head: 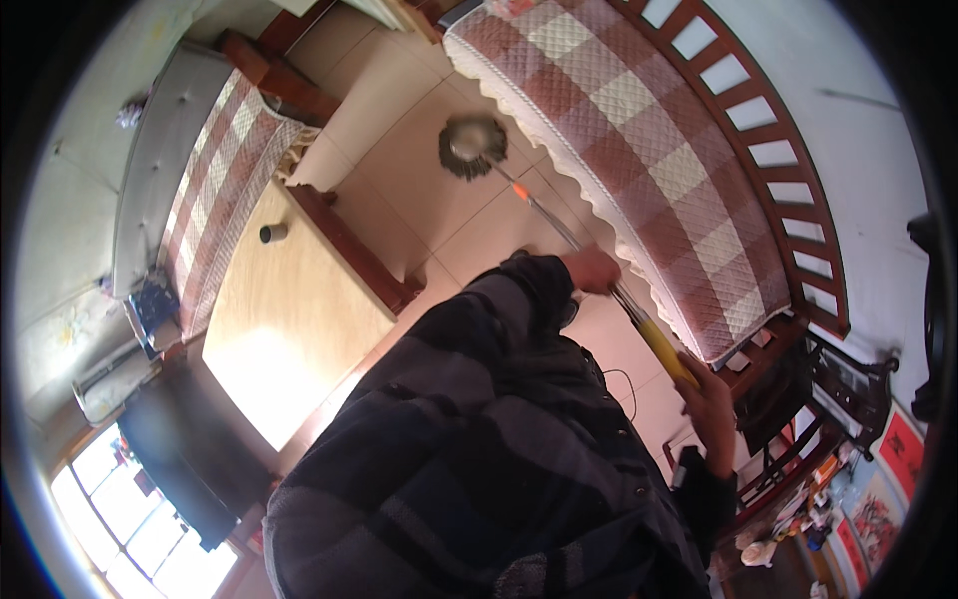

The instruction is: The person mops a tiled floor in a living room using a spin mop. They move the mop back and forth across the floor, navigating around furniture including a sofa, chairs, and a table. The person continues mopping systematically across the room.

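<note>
A long-handled mop (pixel 554 221) runs diagonally across the view, with a metal pole, an orange collar and a yellow grip. Its round, dark, fringed head (pixel 473 146) is over the tiled floor and blurred. My left hand (pixel 595 269) is closed around the metal pole about midway. Lower right, my right hand (pixel 703 400) holds the end of the yellow grip (pixel 662 344). Dark plaid sleeves cover both arms, and the front of my shirt fills the lower middle.
A wooden bench (pixel 812 254) with a checked quilted cushion (pixel 636 150) borders the right. Left stands a pale-topped table (pixel 299 322) bearing a small dark cup (pixel 272 233), beside a checked-covered seat (pixel 217 180). A thin cable (pixel 633 389) lies near my body; dark chairs (pixel 778 457) stand lower right.
</note>
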Demonstrator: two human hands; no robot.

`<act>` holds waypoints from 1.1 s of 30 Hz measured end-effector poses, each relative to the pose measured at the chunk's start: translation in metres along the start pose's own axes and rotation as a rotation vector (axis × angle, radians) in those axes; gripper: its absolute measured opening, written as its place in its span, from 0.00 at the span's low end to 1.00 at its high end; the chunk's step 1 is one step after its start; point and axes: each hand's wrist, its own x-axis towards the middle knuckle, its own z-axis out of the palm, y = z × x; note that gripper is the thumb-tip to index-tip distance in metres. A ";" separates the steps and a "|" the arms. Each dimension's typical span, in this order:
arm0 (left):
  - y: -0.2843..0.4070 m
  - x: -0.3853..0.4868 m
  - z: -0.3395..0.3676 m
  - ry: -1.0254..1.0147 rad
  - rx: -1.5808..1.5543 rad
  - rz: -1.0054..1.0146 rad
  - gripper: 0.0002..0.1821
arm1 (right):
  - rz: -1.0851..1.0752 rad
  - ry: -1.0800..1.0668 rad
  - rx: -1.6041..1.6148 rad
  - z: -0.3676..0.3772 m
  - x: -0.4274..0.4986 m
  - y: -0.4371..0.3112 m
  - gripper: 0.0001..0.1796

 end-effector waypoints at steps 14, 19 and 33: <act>-0.097 -0.119 -0.004 0.373 -0.057 -0.627 0.11 | -0.259 -0.228 -0.430 0.086 0.120 -0.099 0.32; -0.057 -0.141 0.021 0.503 -0.100 -0.539 0.06 | -0.304 -0.376 -0.524 0.051 0.102 -0.121 0.30; -0.114 -0.233 0.087 0.437 -0.169 -0.873 0.08 | -0.561 -0.444 -0.384 0.165 0.134 -0.107 0.27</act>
